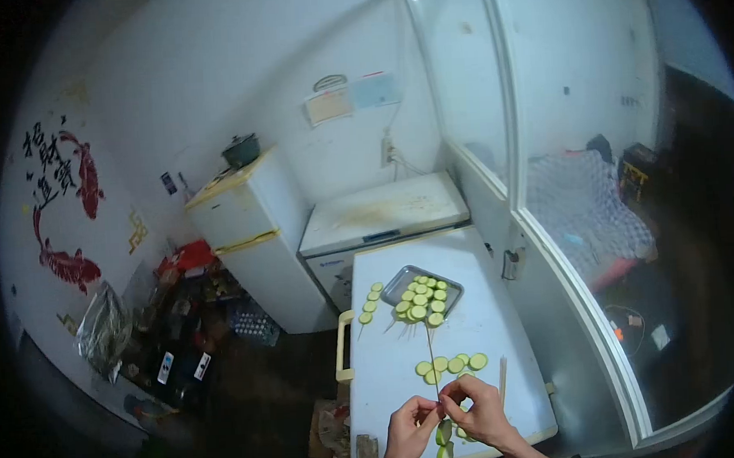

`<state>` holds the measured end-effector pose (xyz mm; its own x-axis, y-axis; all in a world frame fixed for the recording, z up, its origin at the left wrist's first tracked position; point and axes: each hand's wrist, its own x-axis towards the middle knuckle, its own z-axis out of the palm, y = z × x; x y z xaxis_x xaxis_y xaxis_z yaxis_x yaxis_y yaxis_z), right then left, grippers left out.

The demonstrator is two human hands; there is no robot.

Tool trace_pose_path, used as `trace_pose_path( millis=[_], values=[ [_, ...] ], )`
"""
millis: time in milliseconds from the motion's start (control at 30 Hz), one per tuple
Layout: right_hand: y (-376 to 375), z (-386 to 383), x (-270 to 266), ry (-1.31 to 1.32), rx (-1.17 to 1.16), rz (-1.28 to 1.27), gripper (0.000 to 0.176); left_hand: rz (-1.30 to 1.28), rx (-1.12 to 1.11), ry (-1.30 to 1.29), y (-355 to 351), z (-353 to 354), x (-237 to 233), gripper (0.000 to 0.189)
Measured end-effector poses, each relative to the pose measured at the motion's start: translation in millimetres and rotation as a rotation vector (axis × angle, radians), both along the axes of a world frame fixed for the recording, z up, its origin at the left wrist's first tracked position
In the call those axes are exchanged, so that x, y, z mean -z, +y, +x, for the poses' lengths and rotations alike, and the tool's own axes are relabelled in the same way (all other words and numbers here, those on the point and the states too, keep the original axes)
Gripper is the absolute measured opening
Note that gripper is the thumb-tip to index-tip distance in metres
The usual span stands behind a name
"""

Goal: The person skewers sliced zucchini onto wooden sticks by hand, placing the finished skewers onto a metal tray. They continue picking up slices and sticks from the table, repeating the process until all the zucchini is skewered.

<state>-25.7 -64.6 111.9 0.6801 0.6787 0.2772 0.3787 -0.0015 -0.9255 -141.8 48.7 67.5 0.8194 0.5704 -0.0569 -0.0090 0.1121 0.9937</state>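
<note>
My left hand point(412, 428) and my right hand point(478, 412) meet near the front of the white work surface point(397, 359), fingers pinched together on a thin wooden skewer point(432, 359). Its bare length points away from me. Below my fingers, green-rimmed zucchini slices point(445, 454) sit on its near end. Loose zucchini slices point(478, 361) lie just beyond my hands, some partly hidden by my right hand. Farther back, a metal tray point(395, 283) carries several loaded zucchini skewers point(419, 300). Another loaded skewer point(370, 303) lies left of the tray.
Bare wooden skewers point(503, 378) lie at the right. A yellowish handle point(343, 346) juts from the surface's left side. Behind stand a chest freezer point(383, 216) and a fridge point(258, 275) with a pot point(241, 151) on top. A glazed partition point(568, 327) borders the right.
</note>
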Motion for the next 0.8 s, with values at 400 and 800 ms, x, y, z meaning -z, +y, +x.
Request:
trace_pose_path(
  millis=[400, 800],
  values=[
    [103, -56, 5, -0.065, -0.224, 0.016, 0.008, 0.001, -0.13, -0.071, 78, -75, 1, 0.01],
    [216, -102, 41, -0.035, -0.654, -0.106, 0.044, -0.318, -0.222, -0.141, 143, -174, -23, 0.008]
  ],
)
